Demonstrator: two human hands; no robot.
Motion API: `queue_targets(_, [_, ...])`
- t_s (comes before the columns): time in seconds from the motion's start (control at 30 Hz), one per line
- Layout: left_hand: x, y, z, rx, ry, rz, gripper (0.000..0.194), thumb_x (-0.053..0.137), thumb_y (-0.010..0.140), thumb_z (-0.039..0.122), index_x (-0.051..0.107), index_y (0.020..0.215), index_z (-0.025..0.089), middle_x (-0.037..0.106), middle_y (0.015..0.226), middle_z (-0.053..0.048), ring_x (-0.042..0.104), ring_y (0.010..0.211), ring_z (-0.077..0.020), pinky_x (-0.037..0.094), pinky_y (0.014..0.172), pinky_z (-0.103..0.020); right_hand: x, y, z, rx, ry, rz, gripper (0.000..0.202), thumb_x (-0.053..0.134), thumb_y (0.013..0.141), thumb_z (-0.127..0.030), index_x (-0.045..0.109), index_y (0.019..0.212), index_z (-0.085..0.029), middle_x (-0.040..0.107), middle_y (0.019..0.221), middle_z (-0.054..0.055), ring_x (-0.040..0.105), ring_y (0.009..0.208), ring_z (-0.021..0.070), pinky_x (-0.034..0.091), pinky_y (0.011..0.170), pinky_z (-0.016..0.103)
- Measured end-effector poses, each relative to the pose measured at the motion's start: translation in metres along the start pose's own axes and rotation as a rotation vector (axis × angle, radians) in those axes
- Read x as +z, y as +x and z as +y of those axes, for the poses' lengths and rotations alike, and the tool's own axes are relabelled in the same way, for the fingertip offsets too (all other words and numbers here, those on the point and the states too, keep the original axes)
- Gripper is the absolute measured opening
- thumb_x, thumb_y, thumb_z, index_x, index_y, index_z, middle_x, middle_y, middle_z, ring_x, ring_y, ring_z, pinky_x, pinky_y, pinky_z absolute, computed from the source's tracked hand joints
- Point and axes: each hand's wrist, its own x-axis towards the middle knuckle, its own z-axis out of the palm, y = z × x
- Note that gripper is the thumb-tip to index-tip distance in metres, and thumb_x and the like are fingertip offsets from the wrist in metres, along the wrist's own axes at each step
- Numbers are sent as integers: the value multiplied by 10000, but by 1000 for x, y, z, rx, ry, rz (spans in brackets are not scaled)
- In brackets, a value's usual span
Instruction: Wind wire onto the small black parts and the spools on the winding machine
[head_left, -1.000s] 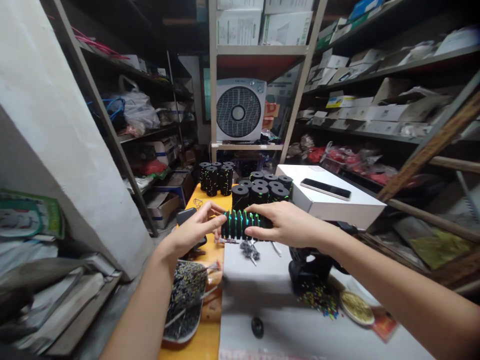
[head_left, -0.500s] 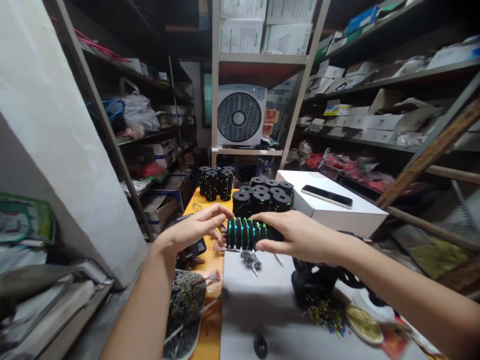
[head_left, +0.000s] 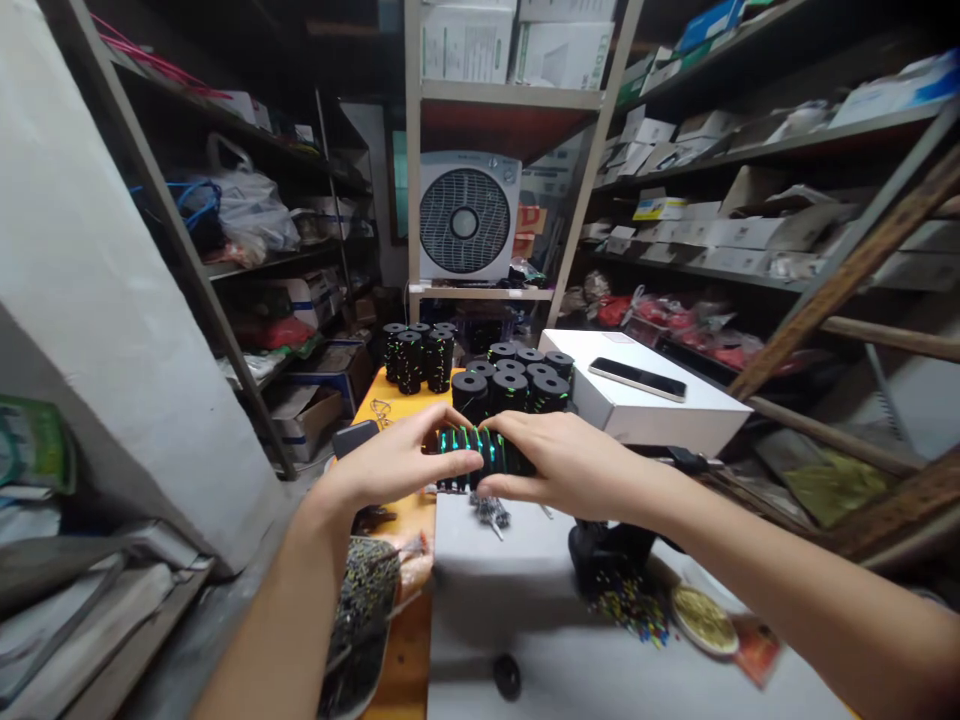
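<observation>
A sideways row of black grooved foam spools (head_left: 452, 440), wound with bright green line, lies across the middle, held between both hands. My left hand (head_left: 397, 455) grips its left end, thumb along the near face and fingers over the top. My right hand (head_left: 559, 460) wraps the right end and hides much of it. Just below the row is a small bundle of grey pieces (head_left: 491, 512) on the white work surface (head_left: 480, 600). Behind my hands stand several upright stacks of black spools (head_left: 510, 385), with more stacks (head_left: 409, 362) farther left.
A white box (head_left: 675, 428) with a phone (head_left: 637, 379) on it stands at right. Nearer are scattered coloured beads (head_left: 637, 612), a round dish (head_left: 705, 618) and a black ring (head_left: 507, 677). A tray of small bits (head_left: 367, 600) sits left. Shelves and a fan (head_left: 463, 218) stand behind.
My left thumb has come onto the near face of the spool row, and my right hand has slid left along it, closer to my left hand. The whole view has shifted slightly.
</observation>
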Motion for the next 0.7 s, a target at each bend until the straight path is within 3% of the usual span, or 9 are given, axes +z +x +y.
queue_targets(0.1, [0, 0, -1, -11, 20, -11, 336, 636, 791, 450, 583, 1041, 233, 660, 963, -31, 605, 847, -213, 468, 695, -299, -2, 9, 8, 8, 9, -66, 574, 450, 839, -692, 640, 989, -171, 695, 838, 88, 628, 729, 239, 426, 620, 309])
queue_targets(0.17, [0, 0, 0, -14, 37, -19, 332, 607, 811, 456, 579, 1056, 234, 658, 957, -32, 601, 839, -211, 468, 679, -293, -7, 17, 17, 0, 101, -169, 610, 452, 815, -722, 657, 971, -169, 696, 803, 69, 616, 689, 214, 427, 599, 293])
queue_targets(0.33, [-3, -2, 4, 8, 109, 1, 328, 609, 802, 470, 603, 1036, 239, 633, 955, -19, 561, 857, -217, 437, 680, -282, -17, 37, 36, 37, 337, -402, 636, 459, 809, -725, 679, 1084, -196, 709, 1078, 47, 645, 956, 240, 493, 777, 299])
queue_targets(0.53, [-3, -5, 9, 6, 219, -18, 340, 578, 825, 497, 560, 1064, 255, 590, 826, 18, 536, 719, -181, 407, 614, -259, -14, 48, 45, 64, 368, -452, 662, 469, 801, -730, 679, 1161, -215, 657, 1234, 58, 612, 1123, 257, 482, 938, 340])
queue_targets(0.7, [0, -7, 12, -7, 280, -2, 371, 580, 825, 508, 554, 1098, 258, 631, 941, -1, 576, 826, -205, 415, 687, -272, -12, 47, 45, 35, 370, -445, 681, 415, 817, -743, 676, 1152, -211, 668, 1213, 42, 618, 1102, 237, 482, 915, 309])
